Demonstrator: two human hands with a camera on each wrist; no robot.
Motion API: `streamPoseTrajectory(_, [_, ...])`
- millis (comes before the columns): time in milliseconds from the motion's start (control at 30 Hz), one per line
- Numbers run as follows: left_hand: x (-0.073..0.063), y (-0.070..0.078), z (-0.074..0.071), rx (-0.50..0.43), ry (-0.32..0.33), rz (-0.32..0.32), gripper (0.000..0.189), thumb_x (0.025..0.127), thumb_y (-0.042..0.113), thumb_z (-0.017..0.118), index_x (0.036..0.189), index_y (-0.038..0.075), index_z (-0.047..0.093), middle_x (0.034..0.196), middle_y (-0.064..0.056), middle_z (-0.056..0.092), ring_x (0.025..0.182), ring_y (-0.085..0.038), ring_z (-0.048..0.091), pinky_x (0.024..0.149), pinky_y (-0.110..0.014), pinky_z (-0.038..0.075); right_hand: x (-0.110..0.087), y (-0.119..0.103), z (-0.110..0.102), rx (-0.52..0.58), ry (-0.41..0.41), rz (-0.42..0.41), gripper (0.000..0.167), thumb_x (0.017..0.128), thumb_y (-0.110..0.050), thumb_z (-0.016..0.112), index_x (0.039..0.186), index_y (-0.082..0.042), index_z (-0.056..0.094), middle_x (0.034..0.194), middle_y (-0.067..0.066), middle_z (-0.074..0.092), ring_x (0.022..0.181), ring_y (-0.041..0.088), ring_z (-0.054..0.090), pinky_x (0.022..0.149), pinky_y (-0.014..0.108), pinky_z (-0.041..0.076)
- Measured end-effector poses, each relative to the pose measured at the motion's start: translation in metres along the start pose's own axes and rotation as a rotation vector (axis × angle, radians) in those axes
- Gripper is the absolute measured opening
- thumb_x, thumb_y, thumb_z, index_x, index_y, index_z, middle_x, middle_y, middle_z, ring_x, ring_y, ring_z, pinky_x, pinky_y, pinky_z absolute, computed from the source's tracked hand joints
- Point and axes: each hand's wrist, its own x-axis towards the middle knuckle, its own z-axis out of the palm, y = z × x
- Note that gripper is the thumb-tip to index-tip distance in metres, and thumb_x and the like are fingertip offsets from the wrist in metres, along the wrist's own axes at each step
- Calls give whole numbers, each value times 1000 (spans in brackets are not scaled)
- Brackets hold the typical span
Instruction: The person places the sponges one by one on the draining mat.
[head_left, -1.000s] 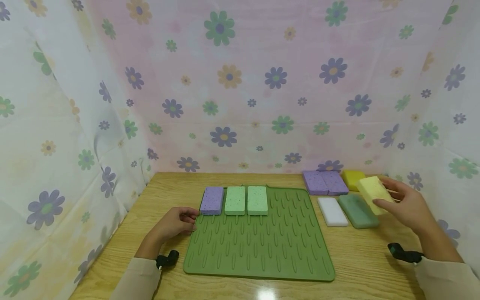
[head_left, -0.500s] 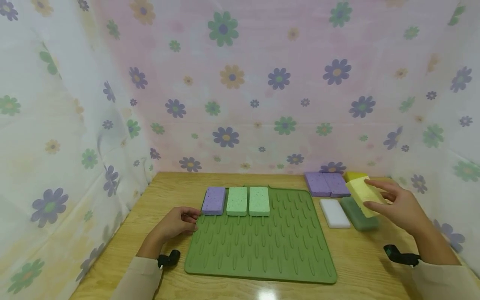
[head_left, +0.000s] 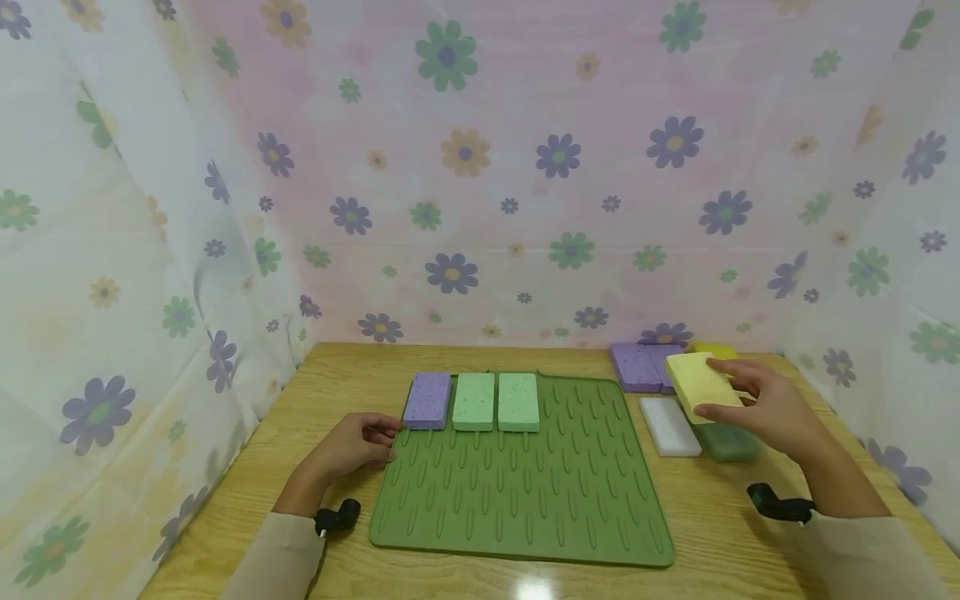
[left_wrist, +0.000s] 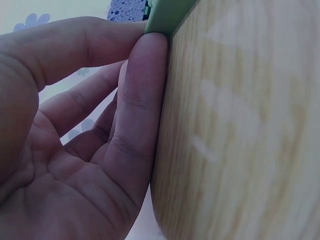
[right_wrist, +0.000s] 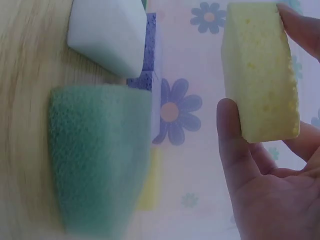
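Observation:
My right hand (head_left: pixel 767 406) holds a pale yellow sponge (head_left: pixel 699 385) between thumb and fingers, raised above the table. In the right wrist view the sponge (right_wrist: pixel 265 75) stands clear of the green scrub sponge (right_wrist: pixel 95 155). From the head, it overlaps the dark green sponge (head_left: pixel 731 443) and part of a purple pair (head_left: pixel 636 367). At the left edge of the ribbed green mat (head_left: pixel 517 492) rests my left hand (head_left: pixel 347 450), fingertips touching the rim (left_wrist: pixel 167 17). Along the mat's back lie a purple sponge (head_left: pixel 427 400) and two light green sponges (head_left: pixel 474 402), side by side.
Right of the mat lies a white sponge (head_left: pixel 670 427) on the wooden table (head_left: pixel 720 525). A brighter yellow sponge (head_left: pixel 718 348) sits behind the held one, mostly hidden. Flowered cloth (head_left: pixel 517 167) hangs at the back and both sides.
My right hand has carried the pale yellow sponge leftward, from beside the dark green sponge to over it, near the white one. My left hand stays at the mat's edge.

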Motion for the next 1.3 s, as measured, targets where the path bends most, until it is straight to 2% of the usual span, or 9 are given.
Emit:
streamPoseTrajectory(100, [-1,2,0,0,-1,4,47,91,4,75,136,0,63,121,-18,62,96,-24,62,76,-39,62,5,-3,5,-3,-10,-27,97,87,-37,85,163,-10,33,162,28,27,138,63,35,97,62,53])
streamPoseTrajectory(167, [-2,3,0,-2,0,3,47,91,4,75,136,0,62,121,-19,62,96,-24,63,77,-39,62,8,-6,8,0,-13,-53,100,85,-35,87,163,-6,31,161,27,29,137,62,38,91,42,59])
streamPoseTrajectory(267, [-2,4,0,-4,-2,8,47,92,4,75,137,-1,62,121,-19,62,96,-24,63,77,-39,62,14,-11,15,2,-8,-94,102,85,-34,88,161,0,31,162,26,29,135,58,42,78,17,54])
streamPoseTrajectory(333, [-2,4,0,-3,-3,7,47,92,4,75,137,0,63,121,-19,62,96,-24,63,77,-39,62,17,-15,19,-1,-15,-109,102,86,-35,87,161,2,29,165,26,25,136,57,41,80,15,53])
streamPoseTrajectory(567, [0,1,-2,9,15,-4,44,91,5,76,134,3,65,121,-17,62,98,-25,63,78,-38,63,27,-35,31,-27,-4,-71,105,84,-47,86,163,-6,30,169,22,23,136,57,44,88,45,59])
streamPoseTrajectory(767, [0,-2,-3,3,28,-9,44,90,5,78,133,3,66,120,-16,62,99,-25,63,79,-39,63,35,-53,41,2,-9,-49,107,82,-48,87,163,-8,31,168,25,26,131,56,51,79,37,61])
streamPoseTrajectory(1000, [-3,2,-2,1,13,1,45,91,5,76,134,1,65,122,-18,62,99,-24,63,80,-39,63,44,-66,51,-2,2,-82,109,81,-48,87,162,-2,30,169,24,23,132,53,53,85,47,62])
streamPoseTrajectory(1167, [-2,2,-2,8,10,4,44,92,6,76,134,2,65,121,-17,62,99,-24,63,79,-38,63,51,-72,60,56,-17,-114,106,84,-44,86,161,2,29,169,22,24,135,51,51,86,39,63])
streamPoseTrajectory(1300, [-2,1,-2,13,1,11,45,92,7,76,135,1,65,121,-18,62,99,-23,63,79,-38,63,54,-74,71,62,-2,-121,104,83,-46,86,159,3,33,167,22,29,131,50,55,87,42,63])
